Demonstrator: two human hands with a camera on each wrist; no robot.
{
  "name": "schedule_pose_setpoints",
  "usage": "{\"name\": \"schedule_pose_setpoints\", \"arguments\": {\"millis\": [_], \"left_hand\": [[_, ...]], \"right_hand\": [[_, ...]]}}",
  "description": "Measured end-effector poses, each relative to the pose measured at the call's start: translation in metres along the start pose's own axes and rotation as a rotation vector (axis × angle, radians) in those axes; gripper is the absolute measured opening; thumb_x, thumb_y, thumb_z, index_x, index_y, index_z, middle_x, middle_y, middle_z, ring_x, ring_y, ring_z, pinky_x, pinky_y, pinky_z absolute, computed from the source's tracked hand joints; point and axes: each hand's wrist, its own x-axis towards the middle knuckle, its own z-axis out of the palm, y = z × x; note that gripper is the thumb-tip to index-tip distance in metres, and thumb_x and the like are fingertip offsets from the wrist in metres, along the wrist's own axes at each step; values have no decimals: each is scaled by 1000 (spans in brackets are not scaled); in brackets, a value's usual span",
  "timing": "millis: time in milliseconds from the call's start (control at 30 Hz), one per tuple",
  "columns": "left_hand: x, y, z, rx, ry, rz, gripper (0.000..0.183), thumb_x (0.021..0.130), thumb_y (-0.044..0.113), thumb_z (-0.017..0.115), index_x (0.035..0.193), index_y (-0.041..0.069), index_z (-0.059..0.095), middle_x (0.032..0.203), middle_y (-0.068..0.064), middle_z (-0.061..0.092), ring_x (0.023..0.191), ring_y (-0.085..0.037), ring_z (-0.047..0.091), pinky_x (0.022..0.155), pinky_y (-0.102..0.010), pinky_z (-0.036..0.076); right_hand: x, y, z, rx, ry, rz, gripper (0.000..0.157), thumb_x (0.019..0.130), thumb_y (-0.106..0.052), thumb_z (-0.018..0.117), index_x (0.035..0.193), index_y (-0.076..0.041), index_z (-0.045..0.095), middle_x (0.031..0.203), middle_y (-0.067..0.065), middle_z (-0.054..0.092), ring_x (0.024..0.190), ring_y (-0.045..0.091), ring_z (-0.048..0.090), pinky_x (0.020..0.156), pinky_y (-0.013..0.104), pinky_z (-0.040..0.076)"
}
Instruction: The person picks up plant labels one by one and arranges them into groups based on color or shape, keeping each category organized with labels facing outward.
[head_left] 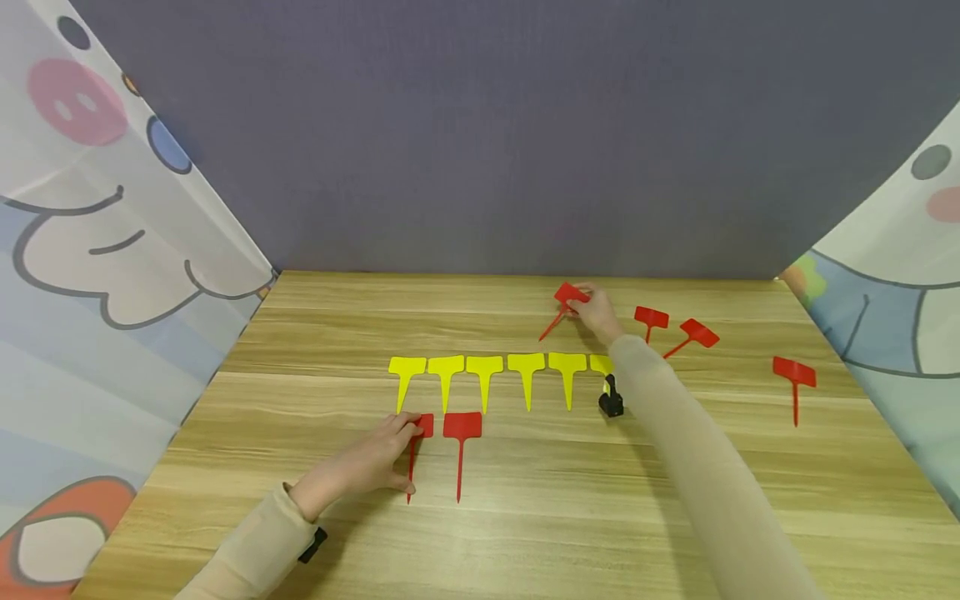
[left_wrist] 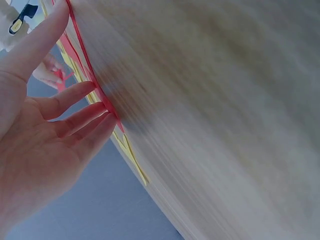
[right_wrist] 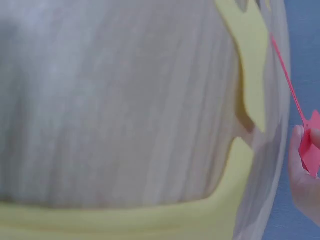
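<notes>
My right hand [head_left: 596,312] pinches a red T-shaped plant label [head_left: 570,293] by its head above the back of the table; the stem points down to the left. In the right wrist view, thumb and finger grip this label's head [right_wrist: 311,145]. My left hand [head_left: 375,458] rests its fingertips on the head of another red plant label [head_left: 427,424], its thumb by the stem's lower end. The left wrist view has these fingers nearly straight. Just right of it lies a second red label [head_left: 462,425]. Behind both runs a row of several yellow plant labels [head_left: 484,365], heads away from me.
To the right lie three loose red labels: one [head_left: 651,317] and a tilted one [head_left: 701,332] partly behind the right sleeve, and one [head_left: 795,372] farther right. The wooden table [head_left: 570,517] ends at a grey wall [head_left: 487,142]. Cartoon-print cloth [head_left: 67,292] hangs at both sides.
</notes>
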Motion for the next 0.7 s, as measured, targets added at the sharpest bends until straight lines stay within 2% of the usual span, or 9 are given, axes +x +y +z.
{"name": "schedule_pose_setpoints", "arguments": {"millis": [133, 267, 333, 433, 533, 700], "left_hand": [[-1, -1, 1, 0, 10, 7, 67, 64, 28, 78, 114, -5, 48, 127, -17, 38, 111, -29, 39, 89, -38, 42], [-2, -2, 1, 13, 20, 14, 67, 64, 28, 78, 114, -4, 48, 127, -16, 39, 111, -28, 40, 89, -37, 42], [-2, -3, 1, 18, 21, 17, 67, 64, 29, 78, 114, -4, 48, 127, -16, 39, 111, -28, 40, 89, -37, 42], [-2, -3, 0, 13, 20, 22, 67, 64, 29, 78, 114, -5, 48, 126, -16, 39, 110, -28, 40, 89, -37, 42], [-2, -4, -1, 6, 14, 24, 67, 64, 29, 78, 114, -5, 48, 126, -17, 38, 110, -29, 39, 89, -38, 42], [-2, -4, -1, -1, 5, 20, 69, 64, 29, 78, 115, -6, 47, 127, -17, 38, 111, -29, 39, 89, -38, 41]], "right_hand": [[-2, -5, -2, 50, 39, 7, 37, 88, 5, 45, 125, 9, 39, 114, 27, 41, 92, 35, 55, 78, 37, 49], [-3, -9, -4, 38, 56, 34, 36, 90, 0, 45, 125, 6, 41, 116, 24, 44, 95, 33, 54, 79, 36, 49], [-4, -11, -4, 31, 64, 44, 36, 90, -2, 46, 125, 4, 43, 117, 23, 46, 91, 29, 57, 79, 35, 49], [-8, -14, -3, 38, 73, 56, 36, 90, -3, 47, 125, 3, 45, 115, 24, 49, 77, 18, 60, 81, 36, 49], [-12, -18, -2, 85, 54, 66, 37, 89, -2, 47, 125, 5, 44, 116, 25, 48, 68, 8, 57, 84, 39, 47], [-21, -23, 1, 136, -8, 109, 38, 89, -1, 47, 127, 4, 43, 121, 25, 46, 74, 10, 55, 87, 39, 45]]}}
